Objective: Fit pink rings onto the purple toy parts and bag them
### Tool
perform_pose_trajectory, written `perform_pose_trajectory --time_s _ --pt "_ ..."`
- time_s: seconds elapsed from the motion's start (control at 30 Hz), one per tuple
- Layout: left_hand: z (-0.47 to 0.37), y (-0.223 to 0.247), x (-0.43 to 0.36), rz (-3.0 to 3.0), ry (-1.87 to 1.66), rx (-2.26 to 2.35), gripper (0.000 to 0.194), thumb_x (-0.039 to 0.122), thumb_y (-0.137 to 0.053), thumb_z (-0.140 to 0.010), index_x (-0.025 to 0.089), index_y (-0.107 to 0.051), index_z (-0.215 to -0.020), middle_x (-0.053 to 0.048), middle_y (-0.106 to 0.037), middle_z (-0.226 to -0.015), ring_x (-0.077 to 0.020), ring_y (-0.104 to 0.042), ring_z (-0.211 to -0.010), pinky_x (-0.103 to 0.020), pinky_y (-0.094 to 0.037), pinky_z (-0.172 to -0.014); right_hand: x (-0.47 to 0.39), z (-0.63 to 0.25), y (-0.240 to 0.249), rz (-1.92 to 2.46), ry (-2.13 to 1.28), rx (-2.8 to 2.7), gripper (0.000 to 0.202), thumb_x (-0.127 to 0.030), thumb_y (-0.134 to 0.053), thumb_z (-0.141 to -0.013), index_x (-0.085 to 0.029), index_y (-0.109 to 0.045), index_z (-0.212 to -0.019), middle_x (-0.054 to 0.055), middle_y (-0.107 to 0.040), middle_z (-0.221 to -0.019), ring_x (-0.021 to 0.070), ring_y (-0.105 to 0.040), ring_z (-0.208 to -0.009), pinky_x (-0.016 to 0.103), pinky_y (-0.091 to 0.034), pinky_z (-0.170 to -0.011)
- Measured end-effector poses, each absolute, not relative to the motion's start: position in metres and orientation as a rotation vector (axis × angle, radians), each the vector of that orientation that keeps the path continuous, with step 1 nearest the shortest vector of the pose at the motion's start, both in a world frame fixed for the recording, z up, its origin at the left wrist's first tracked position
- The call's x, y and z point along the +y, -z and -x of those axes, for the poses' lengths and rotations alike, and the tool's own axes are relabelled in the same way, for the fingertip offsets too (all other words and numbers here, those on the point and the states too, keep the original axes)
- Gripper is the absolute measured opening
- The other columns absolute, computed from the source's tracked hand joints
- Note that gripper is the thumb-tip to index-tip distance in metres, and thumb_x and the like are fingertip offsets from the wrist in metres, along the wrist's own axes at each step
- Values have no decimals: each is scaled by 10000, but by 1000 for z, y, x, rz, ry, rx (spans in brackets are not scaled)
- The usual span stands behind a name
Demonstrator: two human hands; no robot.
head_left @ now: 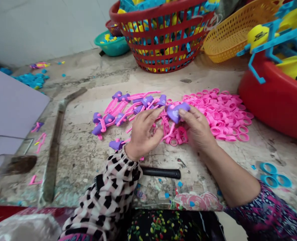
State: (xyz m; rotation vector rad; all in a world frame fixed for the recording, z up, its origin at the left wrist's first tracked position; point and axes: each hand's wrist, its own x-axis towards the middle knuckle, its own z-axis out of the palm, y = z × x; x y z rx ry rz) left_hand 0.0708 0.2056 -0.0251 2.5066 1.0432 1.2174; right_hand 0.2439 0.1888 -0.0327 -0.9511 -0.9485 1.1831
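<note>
My right hand [201, 130] pinches a purple plastic cup-shaped piece [173, 114] with a pale print, its thumb lying on the near side. A thin pink strip [169, 132] slants down just below that piece; whether the two are joined I cannot tell. Close by on the left, my left hand [143, 134] has its thumb and fingers apart, fingertips near the purple piece. Beyond and left of it lie several purple cups with pink arms [120, 117]. One more purple cup [116, 144] rests by my left wrist. A heap of pink rings [221, 113] spreads behind my right hand.
A black handle [160, 172] lies near the table's front edge, and a long wooden stick [54, 150] at left. Three blue rings [271, 180] sit at right. A red basket [163, 40] and a red tub [271, 100] hold blue and yellow parts.
</note>
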Motion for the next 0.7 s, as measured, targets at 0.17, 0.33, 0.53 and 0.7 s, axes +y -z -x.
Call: perform_pose_trajectory --time_s 0.17,0.33,0.53,0.7 --pt "-70 18 190 -2119 -1545 1154 154 265 -596 -851 217 -640 -991 -26 -637 -966 -169 -598 -942 -363 -474 -898 185 -246 31 1005 -891 -956 124 -389 -600 -841 -267 -591 -826 -23 -524 -739 128 -520 -627 267 -458 -609" --pt "-76 19 187 -1959 -1260 1045 354 403 -440 -957 181 -654 -782 -9 -646 -747 -130 -615 -740 -290 -496 -721 166 -236 25 1012 -726 -1205 219 -384 -642 -833 -319 -626 -1041 17 -624 -1030 213 -613 -927 352 -492 -833" --pt "-68 22 190 -1865 -1003 902 628 641 -258 -918 191 -643 -1127 -72 -699 -922 -246 -601 -1087 -410 -451 -968 153 -224 32 932 -683 -1620 425 -250 -672 -813 -305 -567 -1221 34 -637 -1157 238 -608 -1038 397 -485 -913" --pt "-61 15 191 -1930 -945 813 666 663 -350 -883 242 -441 -1391 -99 -577 -1317 -301 -466 -1282 -493 -332 -1095 151 -222 33 905 -622 -1689 427 -242 -646 -831 -275 -534 -1242 52 -636 -1164 219 -616 -1046 378 -500 -915"
